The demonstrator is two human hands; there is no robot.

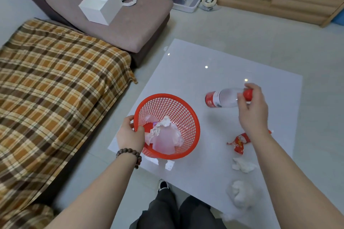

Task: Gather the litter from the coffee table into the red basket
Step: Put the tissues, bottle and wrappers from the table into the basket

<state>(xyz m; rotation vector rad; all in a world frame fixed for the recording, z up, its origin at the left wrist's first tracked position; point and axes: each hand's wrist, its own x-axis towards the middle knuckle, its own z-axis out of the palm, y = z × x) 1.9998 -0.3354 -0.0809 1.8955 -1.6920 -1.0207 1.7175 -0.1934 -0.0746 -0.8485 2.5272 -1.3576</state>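
Over the coffee table [232,72], I'm holding the plastic bottle [222,98] by its red cap end, my right hand [252,109] closed around the cap with fingers wrapped tight, bottle lying roughly horizontal in the air with its base pointing toward the red basket [167,126]. My left hand [130,134] is clamped on the basket's near rim, thumb inside the mesh, tilting the opening toward the bottle; the basket is sitting at the table's left edge, partly overhanging by the look of it. Basket is already holding crumpled white paper and a pinkish plastic piece. Still lying on the table: a red wrapper [239,142] just under my right forearm, a crumpled tissue [243,165] near it, and a clear plastic bag [240,193] closer to me at the table's near edge. A small white scrap [169,165] is sitting just below the basket. Risks, as I'm judging them: I'm gripping only the cap, so the long body could swing and clip the basket rim instead of dropping in. Basket is tilted and near the edge, so a bottle impact could roll it off if my left grip is slackening. My forearm is passing right over the wrapper and could sweep it to the floor. Bag is light and already at the edge, so any draft from my arm could be pushing it off.
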